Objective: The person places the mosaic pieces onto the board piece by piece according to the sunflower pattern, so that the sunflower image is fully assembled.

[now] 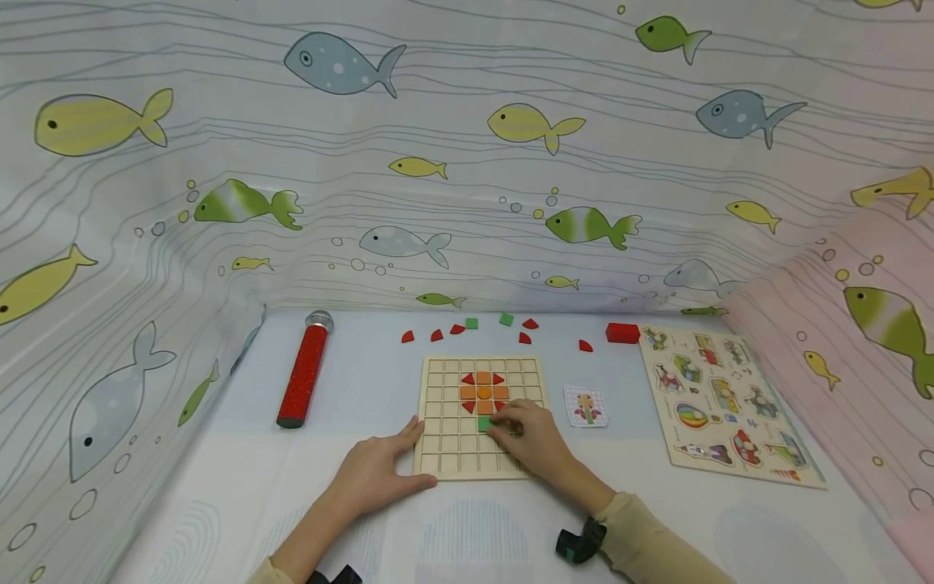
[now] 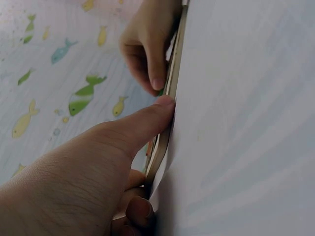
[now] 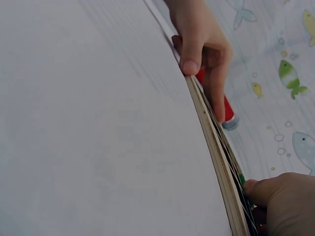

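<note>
A square wooden grid board [image 1: 442, 444] lies in front of me, bearing a cross of orange pieces [image 1: 468, 392] with red pieces [image 1: 469, 379] at its corners. My left hand [image 1: 370, 472] holds the board's near left corner, thumb on the front edge and fingers along the left side. With thumb and fingertips, my right hand [image 1: 534, 438] pinches a green square [image 1: 484, 424] at the grid just below the cross. In the right wrist view, a bit of the green square [image 3: 242, 179] shows beside the thumb.
Red quarter-round pieces [image 1: 525, 338] and two green squares [image 1: 507, 319] lie behind the board. A pattern card [image 1: 585, 406] is right of it. Farther right are a red block [image 1: 623, 333] and a picture puzzle [image 1: 693, 438]. A red microphone [image 1: 302, 377] lies left.
</note>
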A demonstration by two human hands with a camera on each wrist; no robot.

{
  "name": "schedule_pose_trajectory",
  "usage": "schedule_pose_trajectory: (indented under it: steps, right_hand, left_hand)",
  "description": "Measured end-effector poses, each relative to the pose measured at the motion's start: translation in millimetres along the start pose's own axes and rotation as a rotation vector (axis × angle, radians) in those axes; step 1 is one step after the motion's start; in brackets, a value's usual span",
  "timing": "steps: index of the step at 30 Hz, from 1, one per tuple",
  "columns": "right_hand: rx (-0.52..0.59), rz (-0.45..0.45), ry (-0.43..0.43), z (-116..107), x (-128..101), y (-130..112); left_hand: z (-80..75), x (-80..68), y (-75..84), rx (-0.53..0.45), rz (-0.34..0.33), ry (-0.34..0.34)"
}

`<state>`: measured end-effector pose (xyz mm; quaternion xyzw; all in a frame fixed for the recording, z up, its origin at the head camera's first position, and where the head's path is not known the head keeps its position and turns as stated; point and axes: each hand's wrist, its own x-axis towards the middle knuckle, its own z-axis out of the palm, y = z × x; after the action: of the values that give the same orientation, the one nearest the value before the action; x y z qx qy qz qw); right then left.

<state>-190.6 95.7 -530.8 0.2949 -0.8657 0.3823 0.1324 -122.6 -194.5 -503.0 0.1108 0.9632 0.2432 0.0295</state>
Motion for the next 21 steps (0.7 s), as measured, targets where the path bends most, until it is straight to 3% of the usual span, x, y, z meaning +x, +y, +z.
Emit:
schedule_pose_trajectory:
  steps: [10, 21]
  right_hand:
    - [0.035, -0.033, 0.021, -0.2, -0.9, 0.9]
    - [0.183, 0.051, 0.032, -6.1, 3.3, 1.4]
  left_hand:
    - [0.6, 1.1, -0.9, -0.006, 0.008, -0.003]
    - [-1.9, -0.1, 0.9, -0.001, -0.001, 0.000]
